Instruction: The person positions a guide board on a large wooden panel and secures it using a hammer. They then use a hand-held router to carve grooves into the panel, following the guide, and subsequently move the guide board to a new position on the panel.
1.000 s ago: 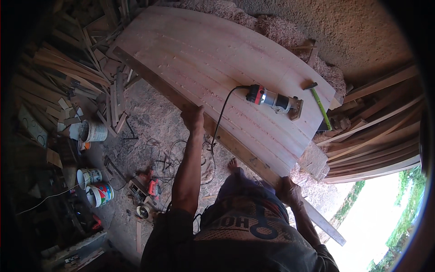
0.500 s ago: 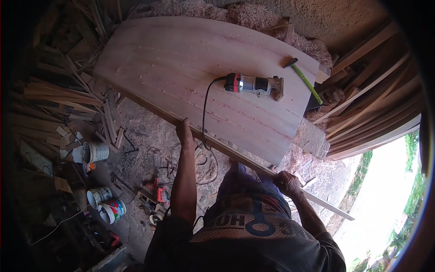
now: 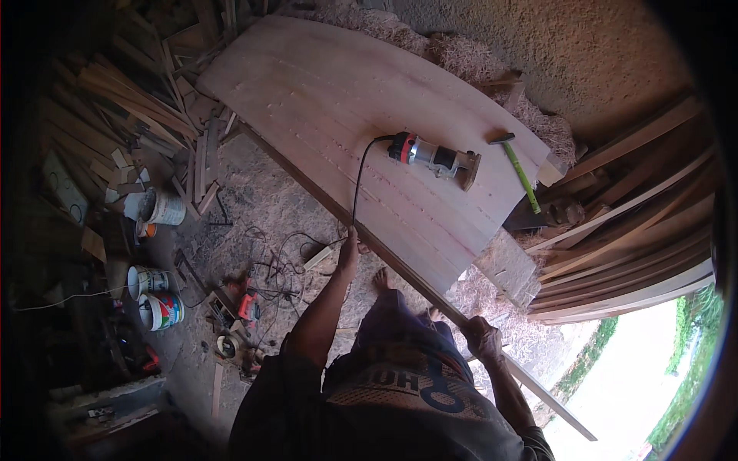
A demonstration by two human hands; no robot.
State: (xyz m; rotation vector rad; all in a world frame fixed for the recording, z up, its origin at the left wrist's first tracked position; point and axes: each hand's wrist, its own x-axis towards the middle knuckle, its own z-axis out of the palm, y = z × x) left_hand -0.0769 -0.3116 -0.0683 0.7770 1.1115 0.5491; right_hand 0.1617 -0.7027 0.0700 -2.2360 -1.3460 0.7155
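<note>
A long, narrow wooden strip (image 3: pixel 417 283) runs along the near edge of a large wooden panel (image 3: pixel 315 100). My left hand (image 3: pixel 350 252) is closed around the strip near its middle, close to where a black cord drops over the panel's edge. Farther right, my right hand (image 3: pixel 482 338) grips the same strip, whose end sticks out past it to the lower right. On the panel lies a trim router (image 3: pixel 440 160) with a red and black top, on its side. A hammer (image 3: pixel 520 174) with a green handle rests near the panel's right end.
Curved planks (image 3: pixel 615 265) are stacked at the right. Offcuts (image 3: pixel 138 100) pile up at the far left, with buckets (image 3: pixel 163 311) nearer. A red power tool (image 3: pixel 248 306) and tangled cords lie on the dusty floor. Shavings (image 3: pixel 469 61) heap behind the panel.
My left hand has shifted right along the strip, up to the router's cord. My right hand still grips the strip. The whole view has turned slightly.
</note>
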